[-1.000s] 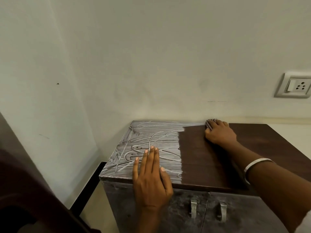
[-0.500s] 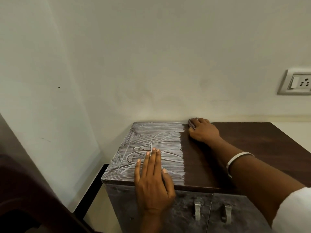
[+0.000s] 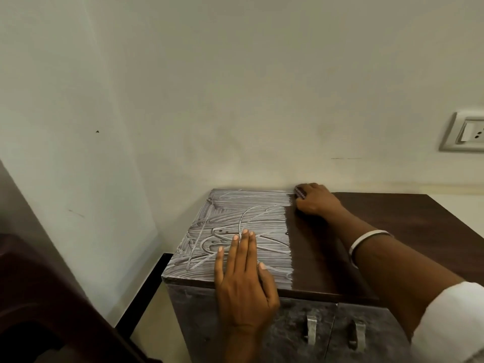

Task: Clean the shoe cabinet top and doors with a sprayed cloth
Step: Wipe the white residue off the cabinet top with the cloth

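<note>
The shoe cabinet top point(image 3: 408, 226) is dark brown wood on its right part, while its left part point(image 3: 235, 213) is coated in white streaky dust or foam. My left hand point(image 3: 243, 281) rests flat with straight fingers on the streaked part near the front edge. My right hand point(image 3: 314, 200) presses a small dark cloth point(image 3: 299, 192) against the top at the back edge, right at the border between streaked and clean wood. Most of the cloth is hidden under the hand. Below, the two doors point(image 3: 282, 334) look smeared grey, each with a metal handle point(image 3: 311, 329).
The cabinet stands against a pale wall point(image 3: 235, 100) in a corner. A switch and socket plate point(image 3: 466, 134) is on the wall at the right. A dark piece of furniture point(image 3: 39, 297) fills the lower left. A black skirting strip point(image 3: 146, 284) runs along the floor.
My right hand has slid the cloth leftward along the back edge, from over clean wood to the edge of the streaked area. My left hand has stayed in place.
</note>
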`<state>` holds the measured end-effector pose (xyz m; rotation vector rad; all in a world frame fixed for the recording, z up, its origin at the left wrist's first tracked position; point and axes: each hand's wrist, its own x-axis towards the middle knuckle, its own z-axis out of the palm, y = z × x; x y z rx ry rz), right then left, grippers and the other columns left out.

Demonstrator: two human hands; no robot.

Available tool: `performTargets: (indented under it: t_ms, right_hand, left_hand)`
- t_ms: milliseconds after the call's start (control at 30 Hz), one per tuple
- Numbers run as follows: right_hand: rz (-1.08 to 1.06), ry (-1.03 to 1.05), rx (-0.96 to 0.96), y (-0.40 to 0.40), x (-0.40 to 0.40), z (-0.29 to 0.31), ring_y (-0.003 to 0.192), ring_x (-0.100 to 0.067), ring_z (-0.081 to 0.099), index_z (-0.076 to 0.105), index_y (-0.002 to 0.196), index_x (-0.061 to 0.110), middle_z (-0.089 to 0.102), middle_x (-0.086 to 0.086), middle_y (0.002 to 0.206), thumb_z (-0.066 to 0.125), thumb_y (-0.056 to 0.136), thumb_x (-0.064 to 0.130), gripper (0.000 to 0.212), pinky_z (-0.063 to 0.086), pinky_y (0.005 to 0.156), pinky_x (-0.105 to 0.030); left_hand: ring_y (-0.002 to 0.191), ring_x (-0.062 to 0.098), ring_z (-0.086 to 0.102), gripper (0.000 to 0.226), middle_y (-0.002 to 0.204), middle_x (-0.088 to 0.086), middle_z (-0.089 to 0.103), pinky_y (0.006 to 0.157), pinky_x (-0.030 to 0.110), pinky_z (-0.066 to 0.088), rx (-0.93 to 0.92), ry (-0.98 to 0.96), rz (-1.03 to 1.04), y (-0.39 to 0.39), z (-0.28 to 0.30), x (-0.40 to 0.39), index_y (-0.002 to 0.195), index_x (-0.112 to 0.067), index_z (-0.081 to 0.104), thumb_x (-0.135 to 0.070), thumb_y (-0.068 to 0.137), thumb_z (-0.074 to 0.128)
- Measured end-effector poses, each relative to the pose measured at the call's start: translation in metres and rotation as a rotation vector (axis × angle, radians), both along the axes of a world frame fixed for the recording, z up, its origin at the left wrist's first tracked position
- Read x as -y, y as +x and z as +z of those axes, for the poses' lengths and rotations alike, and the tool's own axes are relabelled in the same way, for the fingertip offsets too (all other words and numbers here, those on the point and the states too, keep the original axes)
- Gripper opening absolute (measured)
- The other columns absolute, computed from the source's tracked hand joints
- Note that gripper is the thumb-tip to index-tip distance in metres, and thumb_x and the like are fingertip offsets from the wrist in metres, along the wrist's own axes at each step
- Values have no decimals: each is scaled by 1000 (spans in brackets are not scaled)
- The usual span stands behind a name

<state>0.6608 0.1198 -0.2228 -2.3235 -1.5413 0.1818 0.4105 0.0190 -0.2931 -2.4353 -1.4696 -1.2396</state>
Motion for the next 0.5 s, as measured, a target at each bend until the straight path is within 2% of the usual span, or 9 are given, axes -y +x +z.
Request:
performTargets:
  t_ms: [133,300,500]
  right_hand:
    - [50,-7,-49,-9,-6,2,138,-27,34,36,145,28,36,-6,150,46,88,41,60,32,113,-44]
    - [-54,5,-2,29,12,2,136,-27,38,34,145,31,36,-5,150,41,89,50,60,35,111,-46]
    - [-126,-31,33,57,22,-3,136,-29,36,31,147,28,35,-8,149,43,90,49,62,35,110,-50]
  left_hand:
    - [138,14,39,56,148,-2,44,115,44,21,-3,2,-17,-2,0,-1,141,-14,48,-32,90,33]
    - [137,14,40,55,148,-2,44,115,44,21,-5,5,-51,-5,-1,-2,141,-15,48,-32,90,34]
    - [138,7,35,51,148,-4,44,119,35,15,71,37,-146,-16,-1,-5,141,-14,48,-28,93,34]
